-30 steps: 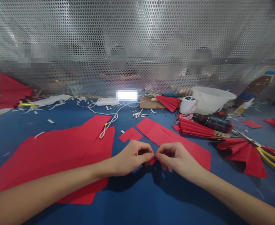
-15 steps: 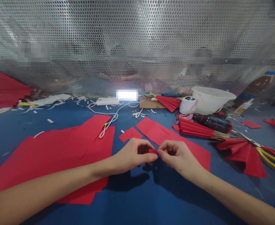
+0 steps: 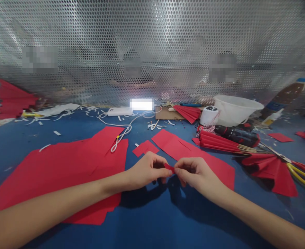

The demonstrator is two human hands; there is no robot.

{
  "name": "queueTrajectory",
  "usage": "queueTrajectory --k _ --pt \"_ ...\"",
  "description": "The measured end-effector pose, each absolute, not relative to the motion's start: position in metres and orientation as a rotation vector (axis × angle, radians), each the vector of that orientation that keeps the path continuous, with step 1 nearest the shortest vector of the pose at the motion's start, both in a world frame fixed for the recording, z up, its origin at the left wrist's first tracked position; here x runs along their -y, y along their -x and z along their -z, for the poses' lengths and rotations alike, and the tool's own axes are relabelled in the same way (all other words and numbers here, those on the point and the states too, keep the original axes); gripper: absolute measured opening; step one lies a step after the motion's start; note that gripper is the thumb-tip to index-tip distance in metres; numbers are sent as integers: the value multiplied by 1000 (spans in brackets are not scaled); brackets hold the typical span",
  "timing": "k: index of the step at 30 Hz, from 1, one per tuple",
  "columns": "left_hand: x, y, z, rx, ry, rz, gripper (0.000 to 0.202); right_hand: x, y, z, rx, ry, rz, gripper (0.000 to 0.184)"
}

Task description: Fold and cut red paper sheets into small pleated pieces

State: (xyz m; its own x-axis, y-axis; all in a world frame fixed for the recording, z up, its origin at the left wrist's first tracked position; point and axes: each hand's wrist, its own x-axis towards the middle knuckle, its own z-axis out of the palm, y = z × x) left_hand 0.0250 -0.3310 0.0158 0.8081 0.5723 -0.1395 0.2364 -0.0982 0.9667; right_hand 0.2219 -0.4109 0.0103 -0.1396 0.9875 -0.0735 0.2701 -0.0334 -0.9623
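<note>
A small piece of red paper (image 3: 169, 168) is pinched between my two hands, just above the blue table. My left hand (image 3: 148, 172) grips its left end between thumb and fingers. On its right end, my right hand (image 3: 192, 172) closes with thumb and forefinger. Most of the piece is hidden by fingertips. Beyond the hands lie small red paper pieces (image 3: 145, 148) and a long red paper strip (image 3: 173, 142), partly behind my right hand. Large red sheets (image 3: 71, 169) lie under and beyond my left forearm.
A white cable (image 3: 121, 135) crosses the sheets' edge from a white device (image 3: 119, 111). To the right are folded red paper fans (image 3: 270, 173), scissors (image 3: 284, 158), a dark cylindrical tool (image 3: 236, 135), a thread spool (image 3: 208, 116), a white tub (image 3: 236, 112) and a bottle (image 3: 284, 97). A perforated metal panel (image 3: 152, 41) stands behind.
The small red paper has tilted slightly between my fingertips, its right end lower. Both hands stay nearly in place, still pinching it. The view has shifted a little.
</note>
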Motion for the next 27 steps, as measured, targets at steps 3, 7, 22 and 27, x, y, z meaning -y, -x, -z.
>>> queueTrajectory --k 3,7,22,27 --pt "331 -24 -17 -604 -1684 -280 21 411 -221 -11 1522 1378 -1255 12" --pt "331 -23 -16 -547 -1685 -240 16 413 -220 -9 1534 1369 -1248 10" --pt "329 -24 -17 -540 -1708 -211 13 414 -223 -15 1611 1346 -1297 18" --pt "329 -26 -18 -550 -1694 -208 13 415 -222 -14 1602 1353 -1295 17"
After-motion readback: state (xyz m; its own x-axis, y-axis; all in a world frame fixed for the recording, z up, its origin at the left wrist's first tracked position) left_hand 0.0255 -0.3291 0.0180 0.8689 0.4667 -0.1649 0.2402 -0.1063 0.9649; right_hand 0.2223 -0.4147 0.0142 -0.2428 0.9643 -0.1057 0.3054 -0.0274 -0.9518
